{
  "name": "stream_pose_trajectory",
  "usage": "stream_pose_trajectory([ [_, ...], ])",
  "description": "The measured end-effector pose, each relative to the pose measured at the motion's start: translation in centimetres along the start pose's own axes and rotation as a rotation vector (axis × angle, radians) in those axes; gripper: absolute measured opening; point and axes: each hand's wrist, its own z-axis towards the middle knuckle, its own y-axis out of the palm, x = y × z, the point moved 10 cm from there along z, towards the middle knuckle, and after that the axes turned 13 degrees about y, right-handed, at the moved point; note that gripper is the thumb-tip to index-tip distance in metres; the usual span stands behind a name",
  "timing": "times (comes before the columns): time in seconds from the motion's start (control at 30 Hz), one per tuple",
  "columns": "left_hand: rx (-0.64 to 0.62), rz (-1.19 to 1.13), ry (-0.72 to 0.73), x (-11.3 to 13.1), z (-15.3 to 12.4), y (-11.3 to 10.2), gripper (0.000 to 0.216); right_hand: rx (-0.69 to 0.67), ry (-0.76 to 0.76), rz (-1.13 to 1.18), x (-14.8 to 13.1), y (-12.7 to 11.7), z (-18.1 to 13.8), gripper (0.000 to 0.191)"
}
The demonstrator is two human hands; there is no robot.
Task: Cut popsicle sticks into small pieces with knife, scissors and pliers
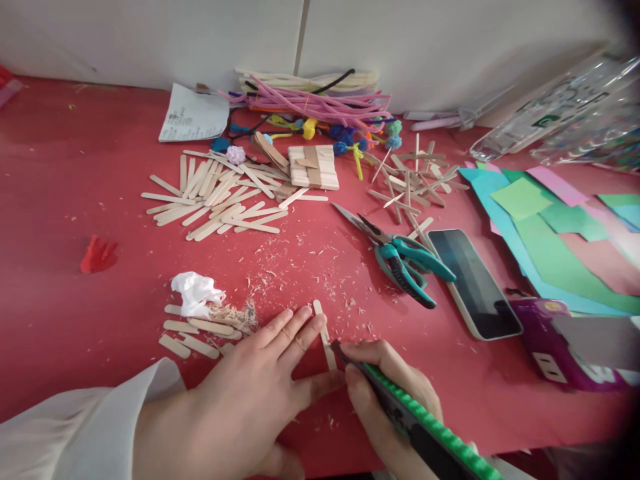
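Head view. The left hand point(260, 387) lies flat and open on the red surface point(65, 293), fingers spread, fingertips pressing down a single wooden stick point(324, 333) that lies near the front edge, pointing away from the person. A white sleeve point(85, 427) covers the left forearm.

The right hand point(387, 393) is closed around a green-and-black cutter point(425, 430); its tip meets the stick at the near end, just beside the left thumb.

Wood shavings point(300, 267) are scattered over the surface around and beyond the stick. Left of the left hand — a few short stick pieces point(193, 333) and a crumpled white tissue point(195, 293), with a small heap of shavings between them and the hand.

Farther back lies a loose pile of sticks point(215, 197), beside it a flat panel of joined sticks point(314, 167), then a cluster of crossed sticks point(410, 180). Pipe cleaners point(320, 103) are heaped against the wall.

To the right of the work — teal-handled scissors point(405, 263), blades open, just beside a phone point(473, 280) lying screen up. Coloured paper sheets point(555, 233) overlap at the right, and a purple box point(575, 343) sits at the near right. A small red scrap point(99, 255) lies well apart at the left.
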Motion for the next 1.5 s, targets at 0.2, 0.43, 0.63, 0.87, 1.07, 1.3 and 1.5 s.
stream_pose_trajectory([
  [0.2,0.019,0.022,-0.013,0.0,-0.2,-0.2,0.101,-0.004,0.065,0.02,0.0,0.1,0.3,0.012],
  [0.43,-0.006,0.042,-0.019,0.2,-0.2,-0.3,0.091,-0.034,0.122,0.026,1.0,0.5,0.5,0.013],
  [0.63,-0.001,0.021,-0.028,0.0,-0.1,-0.1,0.102,-0.04,0.144,0.064,1.4,0.6,0.4,0.012],
  [0.87,0.017,0.042,-0.008,0.2,-0.2,-0.2,0.1,-0.04,0.177,0.147,1.9,-0.4,0.3,0.006],
  [1.07,0.039,0.071,0.004,0.2,-0.3,-0.3,0.097,-0.013,0.189,0.173,1.8,-0.9,0.2,0.006],
  [1.3,0.078,0.058,0.009,0.2,-0.5,-0.4,0.103,-0.043,0.155,0.191,1.6,-0.6,-0.1,0.012],
  [1.5,0.057,0.044,0.017,0.2,-0.4,-0.5,0.1,0.033,0.103,0.124,1.3,-1.2,-0.1,0.011],
])
